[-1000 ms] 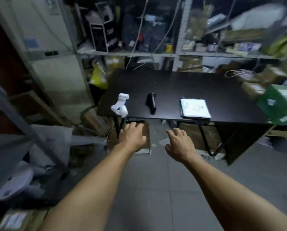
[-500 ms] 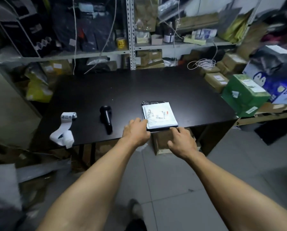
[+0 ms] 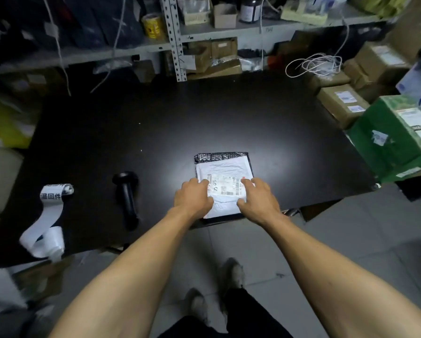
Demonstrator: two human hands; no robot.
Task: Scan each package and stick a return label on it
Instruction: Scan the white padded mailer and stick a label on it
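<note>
While both hands settle on a white package at the near edge of the black worktop: head view only. Left hand flat on the package's left side, right hand on its right, fingers of both spread and relaxed, pressing down rather than curling round anything. Printed shipping label showing between the hands. Black handheld scanner lying untouched just left of the package; roll of return labels farther left, partly unspooled at the worktop's edge. Likely step: squaring up the first package before scanning. Next move, by judgement: freeing one hand to take the scanner and aiming at the barcode.
</note>
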